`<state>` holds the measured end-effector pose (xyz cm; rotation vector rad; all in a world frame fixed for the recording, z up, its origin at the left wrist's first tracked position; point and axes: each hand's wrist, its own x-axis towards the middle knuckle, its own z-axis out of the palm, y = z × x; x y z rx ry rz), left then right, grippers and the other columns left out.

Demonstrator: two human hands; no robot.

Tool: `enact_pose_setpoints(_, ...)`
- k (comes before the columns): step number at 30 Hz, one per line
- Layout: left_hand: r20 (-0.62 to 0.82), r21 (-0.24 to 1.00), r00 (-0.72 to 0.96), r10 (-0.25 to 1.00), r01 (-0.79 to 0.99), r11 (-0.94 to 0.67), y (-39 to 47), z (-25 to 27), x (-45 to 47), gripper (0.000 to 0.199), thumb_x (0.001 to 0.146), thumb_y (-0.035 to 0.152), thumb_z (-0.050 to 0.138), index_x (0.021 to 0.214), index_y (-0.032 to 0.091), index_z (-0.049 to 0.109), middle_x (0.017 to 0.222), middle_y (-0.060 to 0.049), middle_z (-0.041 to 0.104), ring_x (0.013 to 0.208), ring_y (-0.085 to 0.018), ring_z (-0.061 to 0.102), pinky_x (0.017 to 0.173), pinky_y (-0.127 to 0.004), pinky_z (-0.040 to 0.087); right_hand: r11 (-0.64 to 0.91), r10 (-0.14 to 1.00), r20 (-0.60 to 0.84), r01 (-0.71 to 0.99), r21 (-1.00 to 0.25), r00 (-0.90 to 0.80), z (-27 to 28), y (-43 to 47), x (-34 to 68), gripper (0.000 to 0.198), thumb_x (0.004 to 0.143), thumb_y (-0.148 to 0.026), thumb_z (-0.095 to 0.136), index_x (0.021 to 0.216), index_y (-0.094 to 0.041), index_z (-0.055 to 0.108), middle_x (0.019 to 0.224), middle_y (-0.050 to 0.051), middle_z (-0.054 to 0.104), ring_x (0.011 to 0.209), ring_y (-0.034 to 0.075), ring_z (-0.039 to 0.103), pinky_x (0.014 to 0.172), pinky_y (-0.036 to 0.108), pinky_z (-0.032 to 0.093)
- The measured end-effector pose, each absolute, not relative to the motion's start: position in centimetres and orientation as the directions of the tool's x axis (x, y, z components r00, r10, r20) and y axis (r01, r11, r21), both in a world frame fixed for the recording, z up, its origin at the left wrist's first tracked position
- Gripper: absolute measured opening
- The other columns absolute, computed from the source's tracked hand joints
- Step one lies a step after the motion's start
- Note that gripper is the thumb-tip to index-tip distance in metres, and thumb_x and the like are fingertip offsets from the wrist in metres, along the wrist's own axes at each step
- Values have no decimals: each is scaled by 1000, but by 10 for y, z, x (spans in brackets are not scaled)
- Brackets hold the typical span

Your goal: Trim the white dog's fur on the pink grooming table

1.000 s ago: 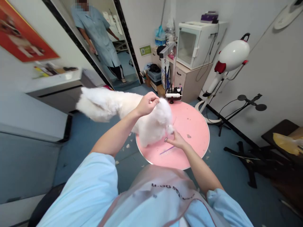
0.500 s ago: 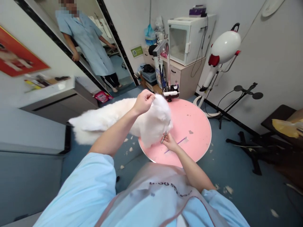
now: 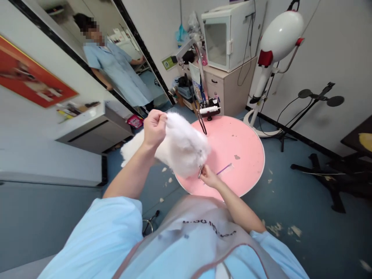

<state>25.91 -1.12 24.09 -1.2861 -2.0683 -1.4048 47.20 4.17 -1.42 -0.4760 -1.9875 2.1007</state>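
Observation:
A fluffy white dog (image 3: 183, 153) is at the left side of a round pink table (image 3: 247, 143), its head towards the right. My left hand (image 3: 155, 126) is closed on white fur at the upper left of the dog's head, perhaps an ear; the fingertips are partly buried. Close below the muzzle, my right hand (image 3: 209, 177) grips a pair of scissors (image 3: 200, 172) by the handles. The blades are hard to make out against the fur. Beside my right hand, a purple-backed comb (image 3: 224, 169) lies on the table.
A grooming arm (image 3: 201, 69) with a dark hanging loop (image 3: 202, 123) rises at the table's far edge. A white dryer (image 3: 280, 37) stands on the right. White cabinet (image 3: 217, 42) behind. A person in a blue coat (image 3: 116, 69) stands at the doorway. Fur clumps (image 3: 295, 231) litter the floor.
My left hand has moved left, and the fur it holds has come with it, turning the dog's head. My right hand stays near the muzzle with the scissors. The view has shifted too.

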Motion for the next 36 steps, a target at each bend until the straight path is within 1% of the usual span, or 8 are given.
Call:
enact_pose_setpoints(6, 700, 530, -536, 472, 833, 160, -20, 259, 272, 22, 89, 26, 59, 69, 18, 56, 75, -2, 57, 76, -12, 54, 76, -26, 46, 231, 363, 62, 25, -973, -930, 11, 58, 467, 55, 74, -29, 66, 124, -22, 45, 113, 10, 60, 103, 27, 59, 90, 44, 49)
enact_pose_setpoints(8, 698, 526, -538, 473, 833, 171, -21, 259, 276, 22, 88, 26, 59, 68, 18, 56, 76, -2, 57, 76, -12, 55, 76, -26, 46, 331, 394, 77, 64, -942, -916, 14, 62, 463, 51, 76, -27, 62, 125, -21, 47, 113, 11, 61, 101, 27, 59, 87, 43, 50)
enact_pose_setpoints(12, 707, 530, -545, 450, 830, 174, -23, 256, 278, 22, 88, 27, 61, 68, 18, 56, 76, -2, 58, 76, -13, 55, 74, -25, 46, 354, 474, 32, 158, -922, -880, 3, 63, 467, 42, 81, -19, 48, 123, -19, 49, 92, 9, 64, 84, 26, 61, 76, 40, 51)
enact_pose_setpoints(18, 737, 502, -511, 442, 852, 148, -25, 253, 271, 20, 89, 29, 59, 71, 19, 58, 77, -2, 59, 76, -13, 56, 74, -26, 46, 595, 420, 184, 117, -795, -888, 10, 73, 459, 49, 78, -34, 60, 122, -15, 49, 112, 17, 62, 102, 32, 59, 85, 44, 50)
enact_pose_setpoints(22, 739, 496, -498, 454, 858, 134, -26, 254, 272, 21, 88, 31, 60, 71, 19, 59, 77, -2, 59, 74, -12, 56, 73, -26, 46, 603, 437, 104, 206, -771, -894, 19, 82, 450, 40, 86, -19, 40, 124, -17, 48, 102, 13, 65, 88, 27, 61, 74, 38, 49)
enact_pose_setpoints(28, 720, 482, -495, 486, 861, 163, -23, 257, 275, 26, 88, 34, 59, 67, 18, 58, 75, -3, 60, 75, -13, 56, 73, -26, 47, 680, 436, 146, 218, -700, -888, 22, 84, 454, 46, 80, -28, 54, 124, -13, 49, 110, 18, 61, 99, 32, 59, 82, 43, 48)
enact_pose_setpoints(32, 723, 491, -499, 478, 858, 153, -22, 256, 271, 26, 88, 35, 59, 68, 18, 58, 75, -3, 61, 75, -13, 56, 72, -25, 47, 563, 479, 27, 283, -776, -878, 25, 86, 458, 34, 86, -20, 43, 120, -16, 48, 100, 13, 65, 87, 27, 61, 73, 37, 48)
enact_pose_setpoints(36, 733, 479, -468, 493, 870, 115, -20, 257, 266, 26, 88, 34, 59, 67, 18, 57, 74, -3, 60, 73, -13, 56, 71, -25, 47, 486, 384, 85, 123, -865, -920, 29, 77, 461, 45, 78, -32, 60, 119, -19, 47, 107, 12, 62, 94, 26, 60, 77, 36, 49)
